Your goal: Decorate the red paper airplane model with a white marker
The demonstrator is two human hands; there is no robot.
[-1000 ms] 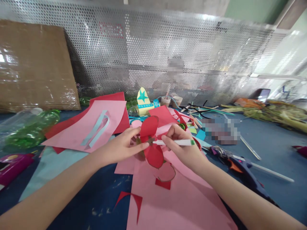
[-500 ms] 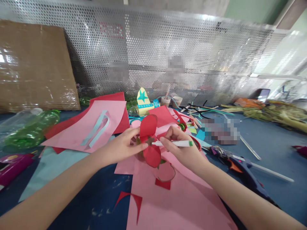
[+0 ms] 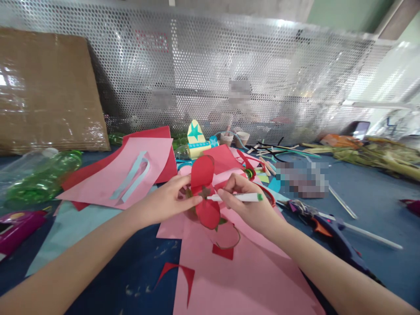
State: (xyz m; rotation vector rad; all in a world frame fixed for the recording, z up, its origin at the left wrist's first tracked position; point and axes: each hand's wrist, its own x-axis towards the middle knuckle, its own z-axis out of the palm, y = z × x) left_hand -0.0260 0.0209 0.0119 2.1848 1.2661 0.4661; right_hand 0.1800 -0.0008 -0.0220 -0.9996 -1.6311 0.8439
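My left hand (image 3: 175,194) is closed on the left edge of a red paper flower (image 3: 208,214), thumb on its front. A dark star shape marks the flower's middle. Between the fingers of my right hand (image 3: 244,199) is a white marker with a green end (image 3: 241,197), its tip at the star. Behind and below the flower, a greenish-brown rounded thing shows only in part. Pink paper (image 3: 229,284) lies under both hands, with a curved outline drawn on it below the flower. A small red paper piece (image 3: 223,251) rests there too.
A red paper offcut (image 3: 179,271) lies in front. On the right are a blue glue gun (image 3: 337,238) and glue sticks (image 3: 377,236). Green bottles (image 3: 42,179), paper sheets (image 3: 131,151) and a purple tool (image 3: 19,229) lie left. A perforated metal screen (image 3: 203,65) stands behind.
The marker's tip and my right hand have shifted very slightly left over the star. My left hand keeps its hold on the flower.
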